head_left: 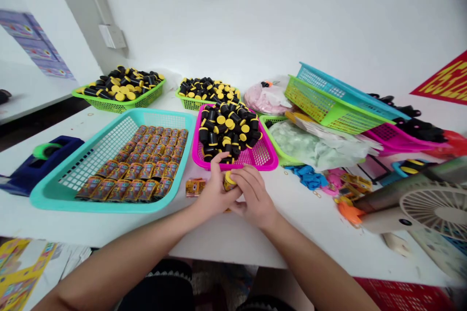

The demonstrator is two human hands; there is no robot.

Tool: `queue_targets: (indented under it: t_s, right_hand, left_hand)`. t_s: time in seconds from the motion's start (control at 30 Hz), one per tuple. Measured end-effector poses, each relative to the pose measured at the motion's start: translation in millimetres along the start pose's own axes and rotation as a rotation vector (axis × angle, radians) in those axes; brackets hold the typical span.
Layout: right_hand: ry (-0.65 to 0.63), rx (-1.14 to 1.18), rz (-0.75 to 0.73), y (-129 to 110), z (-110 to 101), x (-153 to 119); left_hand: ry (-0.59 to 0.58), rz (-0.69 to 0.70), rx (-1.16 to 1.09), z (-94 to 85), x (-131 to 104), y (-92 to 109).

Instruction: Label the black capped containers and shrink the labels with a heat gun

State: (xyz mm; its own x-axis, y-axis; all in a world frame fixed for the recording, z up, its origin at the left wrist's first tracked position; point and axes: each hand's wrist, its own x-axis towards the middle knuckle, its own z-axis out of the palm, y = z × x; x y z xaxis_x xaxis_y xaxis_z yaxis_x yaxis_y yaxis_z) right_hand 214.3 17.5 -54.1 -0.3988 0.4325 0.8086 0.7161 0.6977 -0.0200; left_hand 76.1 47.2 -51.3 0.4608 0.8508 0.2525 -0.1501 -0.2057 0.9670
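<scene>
Between my two hands is a small canister (229,181) with a yellow end, mostly covered by fingers. My left hand (215,189) is closed around it, its thumb or a finger pointing up. From the other side my right hand (254,197) wraps its fingers over the same canister. A small stack of orange printed labels (195,187) lies just left of my left hand. Behind the hands, a magenta basket (272,158) holds a heap of black canisters (228,126) with yellow caps. On the left, a turquoise basket (105,205) contains rows of label-wrapped canisters (144,167).
Two green baskets (140,101) of canisters stand at the back. To the far left sits a blue tape dispenser (54,155). Stacked baskets (328,107) and plastic bags (306,143) crowd the right, with blue balloon-like pieces (310,176) and a fan (438,209) nearer.
</scene>
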Motion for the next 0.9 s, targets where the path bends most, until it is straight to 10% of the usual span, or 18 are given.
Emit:
queue_targets:
  t_s: [0.17, 0.4, 0.73, 0.9]
  right_hand:
    - [-0.020, -0.003, -0.032, 4, -1, -4]
    - [0.064, 0.112, -0.041, -1, -1, -2]
    - [-0.016, -0.140, -0.102, 2, -7, -3]
    - [0.032, -0.035, -0.011, 1, -6, 2]
  left_hand:
    - [0.071, 0.078, 0.114, -1.2, -1, -6]
    - [-0.413, -0.087, -0.244, -21.3, 0, 7]
    - [-0.056, 0.125, 0.126, -5.4, 2, -11]
    - [-0.149, 0.042, -0.113, -6.6, 2, -3]
